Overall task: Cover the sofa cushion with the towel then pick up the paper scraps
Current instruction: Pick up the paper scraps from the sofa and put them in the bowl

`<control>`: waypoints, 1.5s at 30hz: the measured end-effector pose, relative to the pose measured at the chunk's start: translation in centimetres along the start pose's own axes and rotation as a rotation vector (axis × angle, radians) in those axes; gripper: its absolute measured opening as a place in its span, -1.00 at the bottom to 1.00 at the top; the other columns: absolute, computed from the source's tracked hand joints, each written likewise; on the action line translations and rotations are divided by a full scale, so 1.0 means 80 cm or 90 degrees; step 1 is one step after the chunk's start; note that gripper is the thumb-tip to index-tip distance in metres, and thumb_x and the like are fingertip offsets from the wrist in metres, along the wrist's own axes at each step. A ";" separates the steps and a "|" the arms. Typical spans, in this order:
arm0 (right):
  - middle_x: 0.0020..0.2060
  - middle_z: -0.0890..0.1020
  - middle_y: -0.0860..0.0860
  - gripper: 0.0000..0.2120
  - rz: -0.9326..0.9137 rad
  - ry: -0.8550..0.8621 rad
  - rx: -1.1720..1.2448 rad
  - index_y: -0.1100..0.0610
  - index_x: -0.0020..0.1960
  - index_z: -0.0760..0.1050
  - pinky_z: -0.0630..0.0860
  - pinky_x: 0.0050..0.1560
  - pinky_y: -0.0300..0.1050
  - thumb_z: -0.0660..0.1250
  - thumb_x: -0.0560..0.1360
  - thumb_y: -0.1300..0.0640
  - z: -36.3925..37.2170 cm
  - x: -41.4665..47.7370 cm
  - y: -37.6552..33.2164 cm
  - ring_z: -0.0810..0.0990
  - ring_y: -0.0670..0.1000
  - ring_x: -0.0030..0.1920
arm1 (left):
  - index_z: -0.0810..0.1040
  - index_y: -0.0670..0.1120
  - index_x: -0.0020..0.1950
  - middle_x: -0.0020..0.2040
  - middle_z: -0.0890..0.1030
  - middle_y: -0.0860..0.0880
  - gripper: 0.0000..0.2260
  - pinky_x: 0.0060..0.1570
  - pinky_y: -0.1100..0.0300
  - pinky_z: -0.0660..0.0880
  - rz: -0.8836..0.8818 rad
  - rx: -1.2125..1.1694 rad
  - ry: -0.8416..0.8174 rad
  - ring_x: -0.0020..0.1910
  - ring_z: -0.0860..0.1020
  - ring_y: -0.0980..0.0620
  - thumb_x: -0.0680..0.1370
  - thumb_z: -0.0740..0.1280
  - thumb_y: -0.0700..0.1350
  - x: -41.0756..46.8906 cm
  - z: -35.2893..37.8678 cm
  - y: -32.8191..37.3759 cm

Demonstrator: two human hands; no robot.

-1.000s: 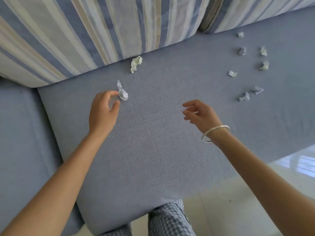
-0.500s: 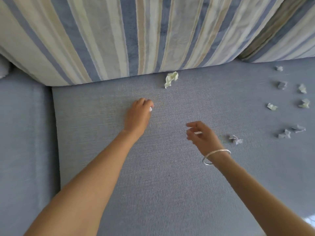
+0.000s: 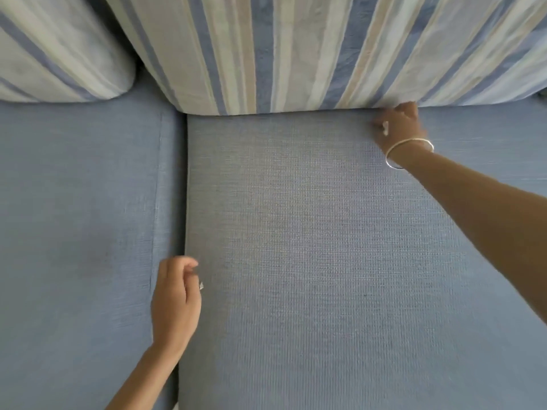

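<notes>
A blue-grey woven towel (image 3: 325,232) lies flat over the sofa seat cushion. My left hand (image 3: 176,303) hovers at the towel's left edge with fingers curled; a small white tip of a paper scrap (image 3: 201,286) pokes out beside the palm. My right hand (image 3: 399,124), with a silver bangle on the wrist, is at the towel's far edge, touching the foot of the striped back cushion (image 3: 281,51). It is closed, and a bit of another white paper scrap (image 3: 385,128) shows between its fingers. No other scraps are in view.
The neighbouring blue seat cushion (image 3: 80,217) lies to the left, split from the towel by a seam. A second striped back cushion (image 3: 59,54) stands at the far left.
The view shifted left, so the scraps on the right dropped out of sight. My right hand reached to the back cushion where a scrap lay. My left hand drew back toward me, still closed.
</notes>
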State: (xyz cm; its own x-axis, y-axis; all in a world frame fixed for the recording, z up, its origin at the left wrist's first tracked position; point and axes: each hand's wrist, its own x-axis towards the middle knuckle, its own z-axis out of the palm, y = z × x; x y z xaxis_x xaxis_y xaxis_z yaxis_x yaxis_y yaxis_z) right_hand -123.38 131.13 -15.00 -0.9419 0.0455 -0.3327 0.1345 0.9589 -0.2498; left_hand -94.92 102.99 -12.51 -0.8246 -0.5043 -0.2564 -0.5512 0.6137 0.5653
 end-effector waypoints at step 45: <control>0.07 0.51 0.28 -0.79 0.323 0.187 0.195 0.35 0.10 0.37 0.30 -0.21 -0.04 0.14 0.56 0.22 0.012 -0.222 0.257 0.52 0.24 -0.05 | 0.47 -0.15 -0.06 -0.45 0.33 0.08 -0.88 -0.48 0.24 0.19 0.201 -0.053 -0.195 -0.52 0.26 0.08 0.58 0.14 -0.26 -0.079 0.174 0.193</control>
State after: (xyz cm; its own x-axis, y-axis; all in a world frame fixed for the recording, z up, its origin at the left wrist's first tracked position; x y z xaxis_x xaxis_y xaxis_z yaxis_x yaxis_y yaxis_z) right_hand -103.62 149.76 -15.08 -0.7774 0.5867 -0.2267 0.6246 0.6776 -0.3883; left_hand -100.01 124.15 -13.08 -0.9576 -0.0882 -0.2743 -0.2639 0.6510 0.7118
